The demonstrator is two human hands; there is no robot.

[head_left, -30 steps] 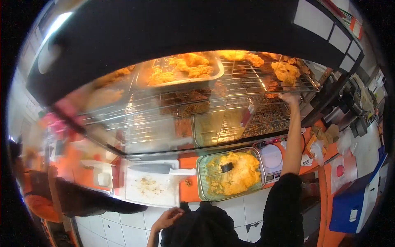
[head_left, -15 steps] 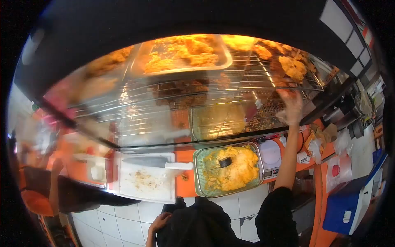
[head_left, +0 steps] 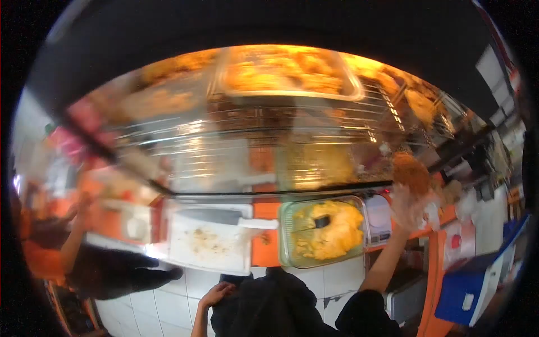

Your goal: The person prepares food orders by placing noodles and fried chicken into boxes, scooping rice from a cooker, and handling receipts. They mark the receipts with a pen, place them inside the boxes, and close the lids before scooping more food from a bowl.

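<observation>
My right hand (head_left: 405, 206), in what looks like a clear plastic glove, is shut on a brown breaded fried piece (head_left: 410, 172), blurred by motion, at the right end of the glass display case. Low in the view, my left hand (head_left: 218, 293) rests against dark clothing, its fingers loosely bent and holding nothing I can see. Between the hands stands a greenish tray (head_left: 289, 247) of yellow crumbly food (head_left: 340, 233), with a black-handled utensil (head_left: 322, 221) lying in it. A white cutting board (head_left: 185, 255) bears a large white-handled knife (head_left: 258, 223) and crumbs.
Fried pieces fill a metal tray (head_left: 286, 76) on the wire racks behind the glass. Right of the greenish tray is a scale (head_left: 379, 216); a blue cooler box (head_left: 465, 292) stands farther right. Another person's arm (head_left: 73, 241) is at the left beside a white container (head_left: 136, 227).
My right hand has come out of the case toward me with the fried piece in it. The whole scene has shifted rightward in view. My left hand stays by the clothing.
</observation>
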